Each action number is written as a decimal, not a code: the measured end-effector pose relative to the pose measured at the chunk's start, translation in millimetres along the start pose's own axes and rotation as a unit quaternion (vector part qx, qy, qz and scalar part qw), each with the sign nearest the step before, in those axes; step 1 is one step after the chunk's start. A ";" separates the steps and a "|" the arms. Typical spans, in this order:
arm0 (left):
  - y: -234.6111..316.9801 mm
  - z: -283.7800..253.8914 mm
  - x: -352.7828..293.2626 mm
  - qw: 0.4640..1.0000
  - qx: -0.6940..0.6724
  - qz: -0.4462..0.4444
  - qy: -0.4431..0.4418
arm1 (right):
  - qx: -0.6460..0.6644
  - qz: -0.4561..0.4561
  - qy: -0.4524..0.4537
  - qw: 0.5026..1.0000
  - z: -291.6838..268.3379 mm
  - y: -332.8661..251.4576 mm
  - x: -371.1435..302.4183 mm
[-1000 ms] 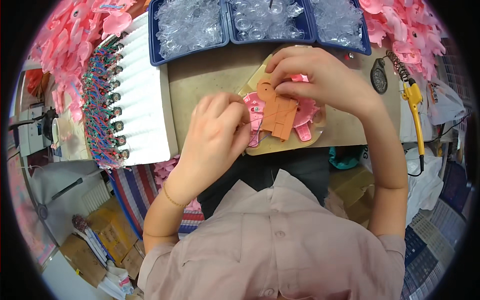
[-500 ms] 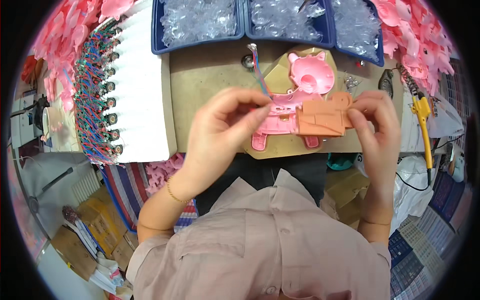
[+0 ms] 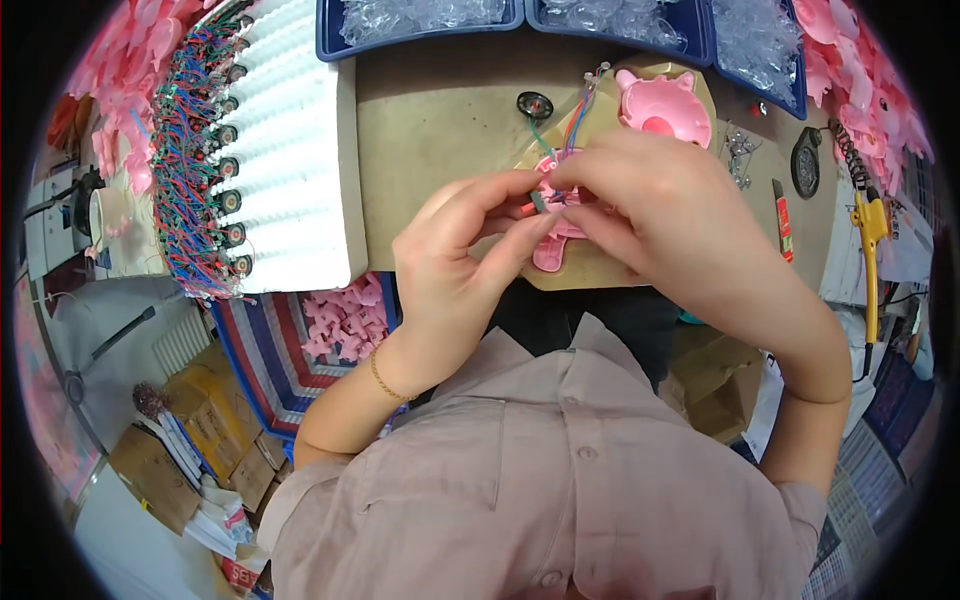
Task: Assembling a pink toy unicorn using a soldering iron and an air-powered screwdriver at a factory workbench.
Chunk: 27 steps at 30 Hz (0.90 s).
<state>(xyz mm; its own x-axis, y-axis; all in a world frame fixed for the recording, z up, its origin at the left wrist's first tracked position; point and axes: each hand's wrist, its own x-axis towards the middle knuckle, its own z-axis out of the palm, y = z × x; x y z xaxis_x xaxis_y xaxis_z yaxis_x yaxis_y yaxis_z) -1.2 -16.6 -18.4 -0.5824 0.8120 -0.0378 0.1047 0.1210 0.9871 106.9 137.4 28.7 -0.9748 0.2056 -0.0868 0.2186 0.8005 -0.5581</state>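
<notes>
My left hand (image 3: 460,235) pinches a small dark part (image 3: 538,203) with a bit of red showing beside it. Right against it, my right hand (image 3: 655,190) has its thumb and fingers closed over the middle of a pink plastic shell (image 3: 549,257); what they pinch is hidden. Red and blue wires (image 3: 578,118) rise out of the shell to small bare ends. A green wire leads to a round black speaker (image 3: 535,105) lying on the table. The shell rests on a brown board, near a pink bowl-shaped shell with ears (image 3: 668,105).
Blue bins (image 3: 612,38) of clear plastic pieces line the back. At left, a white foam tray (image 3: 300,150) carries rows of wired speakers. Toward the right lie a red-handled tool (image 3: 783,225), a dark oval object (image 3: 806,162) and a yellow corded tool (image 3: 868,240). Pink parts pile at both sides.
My right hand has moved left to meet my left hand over the shell. The orange block it held is out of sight. The speaker and wires have shifted, and the view has moved.
</notes>
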 end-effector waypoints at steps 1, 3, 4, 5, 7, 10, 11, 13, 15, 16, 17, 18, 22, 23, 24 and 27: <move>-0.6 -0.1 -0.3 0.999 0.028 0.028 0.005 | 0.000 0.003 0.000 1.000 2.2 -0.6 0.9; -5.1 -2.5 1.1 0.997 0.054 0.057 0.007 | 0.070 -0.004 0.011 0.998 6.9 1.0 4.6; -10.8 -6.2 2.6 0.980 0.140 0.140 -0.001 | 0.068 -0.002 0.010 0.998 7.2 1.4 5.6; -16.1 -8.0 3.9 0.949 0.224 0.221 -0.008 | 0.048 0.010 -0.014 0.999 7.3 1.6 6.4; -22.8 -5.0 3.8 0.946 0.258 0.195 -0.006 | 0.025 0.017 -0.043 0.999 6.4 1.9 8.2; -29.1 7.4 6.3 0.939 0.299 0.167 0.022 | -0.056 -0.046 -0.025 0.997 9.1 2.2 10.0; -30.2 10.5 7.6 0.936 0.305 0.165 0.050 | -0.063 -0.054 -0.001 0.997 11.3 3.5 9.2; -33.4 11.4 10.2 0.943 0.275 0.172 0.071 | -0.069 -0.063 0.022 0.995 11.1 4.7 7.4; -34.7 9.0 8.7 0.949 0.244 0.179 0.091 | -0.088 -0.043 -0.002 0.995 5.9 2.6 6.0; -35.4 2.9 5.3 0.933 0.275 0.214 0.091 | -0.087 -0.043 -0.002 0.995 6.4 3.6 6.3; -36.2 -2.7 2.1 0.914 0.306 0.249 0.091 | -0.086 -0.053 0.001 0.995 7.5 5.3 7.5; -37.6 -6.4 -0.8 0.915 0.305 0.249 0.090 | -0.086 -0.062 0.003 0.994 8.1 6.0 8.2; -46.2 -14.7 -8.1 0.859 0.402 0.315 0.040 | -0.091 -0.075 0.002 0.993 9.9 4.9 10.6; -46.3 -14.5 -9.2 0.855 0.409 0.318 0.036 | -0.094 -0.076 0.006 0.993 10.1 4.7 10.6; -46.5 -14.3 -9.4 0.850 0.415 0.322 0.031 | -0.096 -0.077 0.010 0.992 10.8 5.0 10.9; -39.9 -13.4 -12.6 0.849 0.425 0.314 0.024 | -0.097 -0.083 0.004 0.992 9.5 3.4 11.7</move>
<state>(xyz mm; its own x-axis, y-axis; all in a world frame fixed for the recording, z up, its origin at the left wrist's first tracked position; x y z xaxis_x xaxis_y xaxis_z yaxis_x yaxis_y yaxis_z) -8.8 -39.4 -55.3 -0.2272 0.8466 0.4813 0.9381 0.0576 0.3416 95.7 137.1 17.9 -0.9978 0.0656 -0.0001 0.0603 0.9169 -0.3946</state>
